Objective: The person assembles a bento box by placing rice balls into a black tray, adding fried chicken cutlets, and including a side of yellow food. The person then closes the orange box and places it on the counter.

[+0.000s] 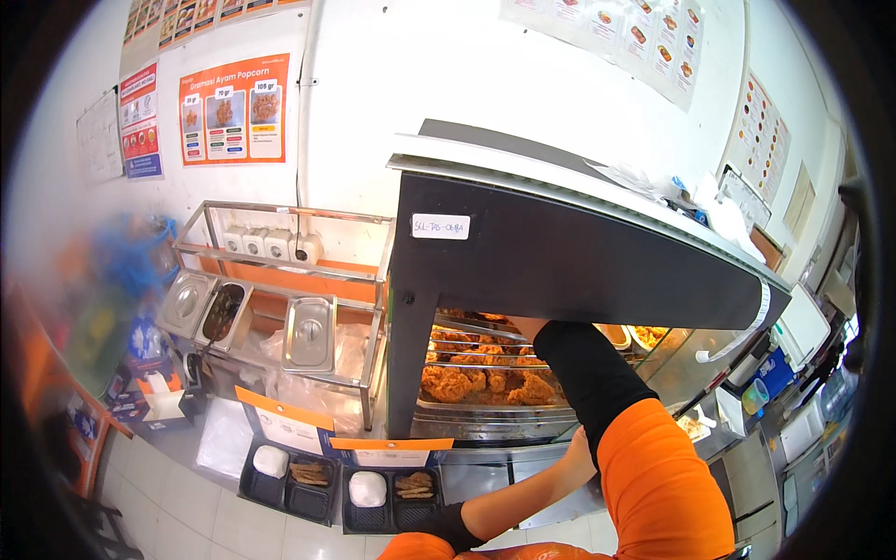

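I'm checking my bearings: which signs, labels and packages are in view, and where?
Orange poster: wall, upper left, rectangular, with white panels.
White label: small rectangle on the black warmer cabinet, upper left corner.
Menu sheets: white, on the wall, top right.
Black meal trays: counter below, holding white rice mounds.

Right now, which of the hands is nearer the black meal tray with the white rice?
Left. The left hand, black-gloved, sits at the black meal tray's lower right corner. The right reaches into the warmer cabinet; it is hidden.
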Demonstrator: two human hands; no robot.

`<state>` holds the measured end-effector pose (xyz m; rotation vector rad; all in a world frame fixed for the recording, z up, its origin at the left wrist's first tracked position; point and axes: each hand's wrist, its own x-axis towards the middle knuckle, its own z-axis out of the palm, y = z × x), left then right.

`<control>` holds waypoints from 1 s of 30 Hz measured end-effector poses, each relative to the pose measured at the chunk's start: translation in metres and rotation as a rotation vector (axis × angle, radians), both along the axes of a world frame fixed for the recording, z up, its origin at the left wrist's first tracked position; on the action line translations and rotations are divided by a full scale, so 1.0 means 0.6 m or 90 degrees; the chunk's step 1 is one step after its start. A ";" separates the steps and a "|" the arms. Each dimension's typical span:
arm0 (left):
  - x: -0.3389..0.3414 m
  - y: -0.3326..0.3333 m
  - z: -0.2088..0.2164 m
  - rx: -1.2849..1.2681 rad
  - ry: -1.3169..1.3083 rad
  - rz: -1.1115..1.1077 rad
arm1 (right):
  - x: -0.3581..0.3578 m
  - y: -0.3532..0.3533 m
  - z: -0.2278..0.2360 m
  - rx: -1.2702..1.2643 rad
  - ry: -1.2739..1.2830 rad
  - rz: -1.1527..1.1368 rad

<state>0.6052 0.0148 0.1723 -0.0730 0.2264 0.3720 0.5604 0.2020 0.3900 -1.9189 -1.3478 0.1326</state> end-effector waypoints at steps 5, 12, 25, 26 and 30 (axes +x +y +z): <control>0.026 -0.020 -0.016 0.214 0.162 -0.035 | 0.015 -0.003 0.007 -0.001 0.014 0.002; -0.024 -0.013 0.035 0.051 0.058 -0.046 | 0.026 -0.007 0.011 0.001 0.031 0.006; -0.003 -0.018 -0.026 0.111 0.005 0.080 | 0.035 -0.012 0.001 0.000 0.076 0.002; -0.010 -0.022 -0.021 0.286 -0.019 0.167 | 0.033 -0.010 0.005 0.004 0.091 0.002; -0.015 -0.021 -0.003 0.224 0.059 0.177 | 0.012 -0.010 0.025 0.029 0.313 0.050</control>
